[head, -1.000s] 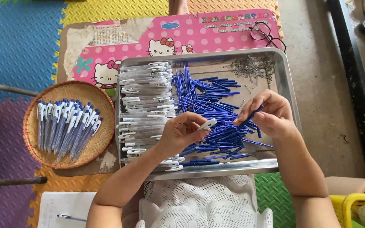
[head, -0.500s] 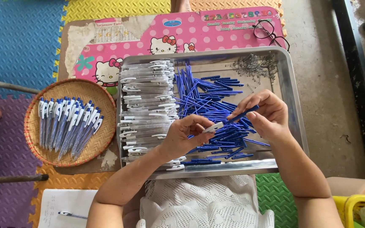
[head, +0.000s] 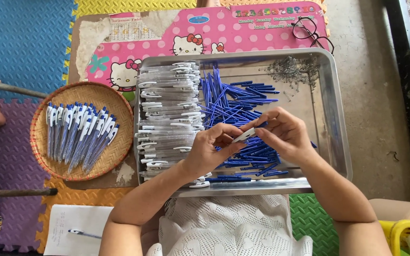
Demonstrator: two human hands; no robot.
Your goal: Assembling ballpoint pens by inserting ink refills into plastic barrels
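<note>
While pinched between both hands (head: pixel 214 149), pen barrel (head: pixel 243 136) bridges grips.

Blue refills (head: pixel 243 102) fill a silver tray (head: pixel 330 118); pink polka-dot board (head: pixel 243 31).

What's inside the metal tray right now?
Metal tray: clear pen barrels stacked left, blue refills in the middle, small springs top right. Both hands cover the refills beneath them.
</note>
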